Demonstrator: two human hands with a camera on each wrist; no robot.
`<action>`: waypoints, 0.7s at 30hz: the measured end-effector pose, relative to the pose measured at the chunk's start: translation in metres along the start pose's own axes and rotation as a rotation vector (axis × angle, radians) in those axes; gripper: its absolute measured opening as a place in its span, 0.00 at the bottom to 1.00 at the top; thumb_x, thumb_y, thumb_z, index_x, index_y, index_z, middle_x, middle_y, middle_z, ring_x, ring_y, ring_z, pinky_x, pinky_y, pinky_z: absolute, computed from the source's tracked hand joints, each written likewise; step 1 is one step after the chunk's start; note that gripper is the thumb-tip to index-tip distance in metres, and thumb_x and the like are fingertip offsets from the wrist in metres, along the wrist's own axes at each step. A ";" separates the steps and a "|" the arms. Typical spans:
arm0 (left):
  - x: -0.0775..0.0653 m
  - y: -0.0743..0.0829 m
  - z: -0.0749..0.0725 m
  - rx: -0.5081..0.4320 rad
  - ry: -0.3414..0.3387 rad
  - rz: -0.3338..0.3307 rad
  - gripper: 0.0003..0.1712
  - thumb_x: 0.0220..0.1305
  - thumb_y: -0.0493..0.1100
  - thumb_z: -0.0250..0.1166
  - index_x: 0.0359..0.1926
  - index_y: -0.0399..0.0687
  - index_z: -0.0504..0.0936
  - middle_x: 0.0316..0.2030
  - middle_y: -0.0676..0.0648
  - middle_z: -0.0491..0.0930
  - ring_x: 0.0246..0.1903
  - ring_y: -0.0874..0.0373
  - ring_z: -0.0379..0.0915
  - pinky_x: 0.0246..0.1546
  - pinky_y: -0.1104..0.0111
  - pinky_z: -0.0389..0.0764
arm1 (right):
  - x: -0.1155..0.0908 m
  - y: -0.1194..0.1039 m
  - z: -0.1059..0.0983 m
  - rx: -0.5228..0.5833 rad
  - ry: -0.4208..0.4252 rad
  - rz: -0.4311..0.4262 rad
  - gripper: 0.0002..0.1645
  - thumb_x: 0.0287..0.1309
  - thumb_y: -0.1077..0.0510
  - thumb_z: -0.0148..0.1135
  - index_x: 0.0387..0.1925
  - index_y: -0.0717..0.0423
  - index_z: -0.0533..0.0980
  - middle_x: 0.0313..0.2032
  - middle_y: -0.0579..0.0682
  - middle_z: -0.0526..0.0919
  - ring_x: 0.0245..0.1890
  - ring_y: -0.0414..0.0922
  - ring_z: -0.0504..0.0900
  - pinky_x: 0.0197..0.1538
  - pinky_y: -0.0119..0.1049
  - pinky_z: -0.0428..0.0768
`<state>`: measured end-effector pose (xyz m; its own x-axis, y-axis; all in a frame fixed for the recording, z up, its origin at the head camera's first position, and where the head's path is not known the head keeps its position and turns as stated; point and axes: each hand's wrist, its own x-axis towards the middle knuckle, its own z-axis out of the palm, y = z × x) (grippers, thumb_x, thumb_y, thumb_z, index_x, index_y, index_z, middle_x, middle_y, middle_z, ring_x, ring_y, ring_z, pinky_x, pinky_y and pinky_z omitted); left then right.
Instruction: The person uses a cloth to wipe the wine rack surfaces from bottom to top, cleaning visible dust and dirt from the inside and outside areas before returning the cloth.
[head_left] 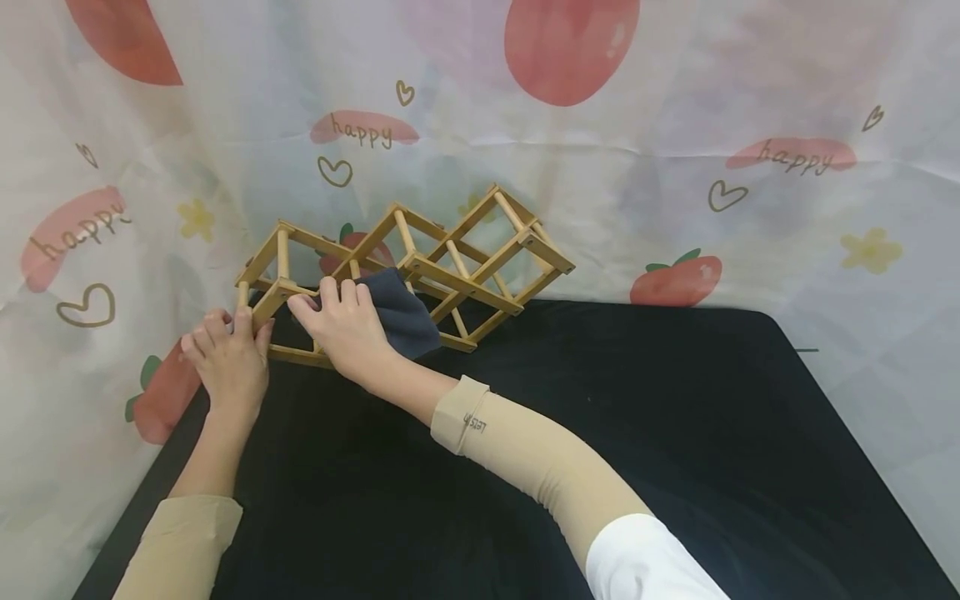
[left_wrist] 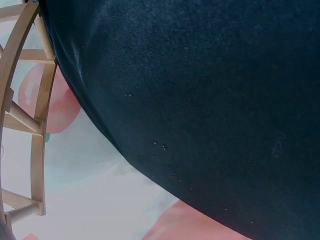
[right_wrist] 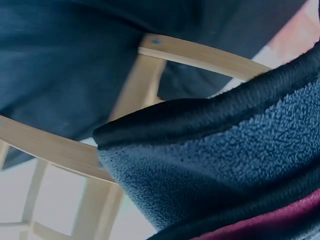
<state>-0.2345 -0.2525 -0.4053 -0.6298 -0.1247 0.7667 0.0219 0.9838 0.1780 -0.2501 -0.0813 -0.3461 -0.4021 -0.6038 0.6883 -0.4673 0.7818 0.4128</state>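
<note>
A light wooden folding rack [head_left: 468,287], made of crossed slats joined by round dowels, stands stretched out at the back left of the table. My left hand [head_left: 232,367] grips its left end, fingers about the lower corner post. In my right hand [head_left: 348,329], a dark blue cloth [head_left: 405,312] is held against the rack's front slats near the left-middle section. The right wrist view shows the cloth's fuzzy side [right_wrist: 210,160] and dark hem across the slats [right_wrist: 55,150]. Part of the rack [left_wrist: 37,165] runs down the left side of the left wrist view.
A black cover [head_left: 600,433] lies over the table, which extends to the front and right of the rack. Close behind hangs a pale curtain [head_left: 600,183] with printed fruit, hearts and lettering. A pink-red strip [right_wrist: 270,217] borders the cloth in the right wrist view.
</note>
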 end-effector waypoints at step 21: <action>-0.001 0.002 -0.001 -0.012 -0.046 -0.025 0.18 0.64 0.47 0.54 0.39 0.36 0.63 0.39 0.33 0.58 0.39 0.36 0.52 0.42 0.46 0.50 | -0.024 0.005 0.013 -0.014 -0.127 0.016 0.10 0.69 0.60 0.33 0.31 0.50 0.61 0.27 0.48 0.65 0.23 0.43 0.58 0.30 0.33 0.59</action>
<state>-0.2331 -0.2509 -0.4047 -0.6655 -0.1424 0.7327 0.0149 0.9789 0.2038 -0.2528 -0.0652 -0.3682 -0.5067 -0.6051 0.6141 -0.4491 0.7933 0.4112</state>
